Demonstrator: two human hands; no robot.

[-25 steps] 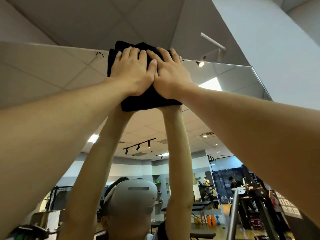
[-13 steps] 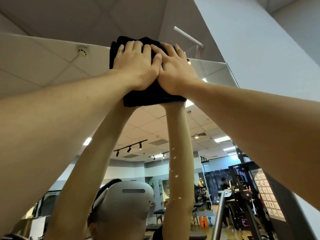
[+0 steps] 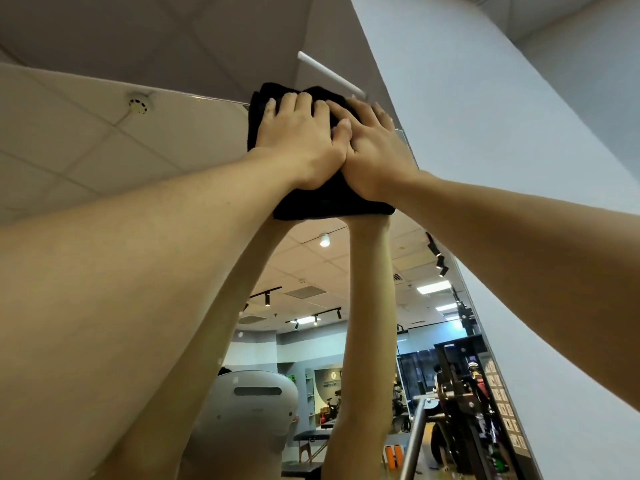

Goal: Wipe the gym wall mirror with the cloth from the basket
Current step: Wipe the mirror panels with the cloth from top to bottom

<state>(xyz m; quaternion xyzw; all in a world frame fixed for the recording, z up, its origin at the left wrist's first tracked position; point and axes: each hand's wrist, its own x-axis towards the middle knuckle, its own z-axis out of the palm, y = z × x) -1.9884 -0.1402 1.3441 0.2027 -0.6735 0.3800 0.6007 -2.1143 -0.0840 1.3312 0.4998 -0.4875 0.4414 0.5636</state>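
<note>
Reaching high overhead, both bare arms press a folded black cloth [image 3: 332,199] flat against the wall mirror [image 3: 69,140], close under the mirror's top edge and near its upper right corner.

At the far left the glass reflects pale ceiling tiles and a round white smoke detector [image 3: 139,105]. Next comes the left hand [image 3: 301,140], palm down on the cloth, its fingers straight and laid side by side, the fingertips near the cloth's top edge; its grip is flat and pressing, with nothing curled around the fabric. Its thumb lies against the right hand [image 3: 374,154], which sits just beside it and touches it, also spread flat on the cloth with fingers extended toward the mirror's top right corner. The cloth shows above the fingertips, at the left of the left hand, and as a dark band below both wrists.

Below the cloth the mirror gives back the two raised forearms, a white headset [image 3: 254,407] on the person's head, and a gym room with track lights, an exercise bike and a padded bench.

Right of the hands a thin white rod [image 3: 329,72] sticks out from the wall above the mirror. Further right, a metal rack [image 3: 460,393] is reflected by the mirror's right edge, and a plain white wall [image 3: 519,133] fills the right side.
</note>
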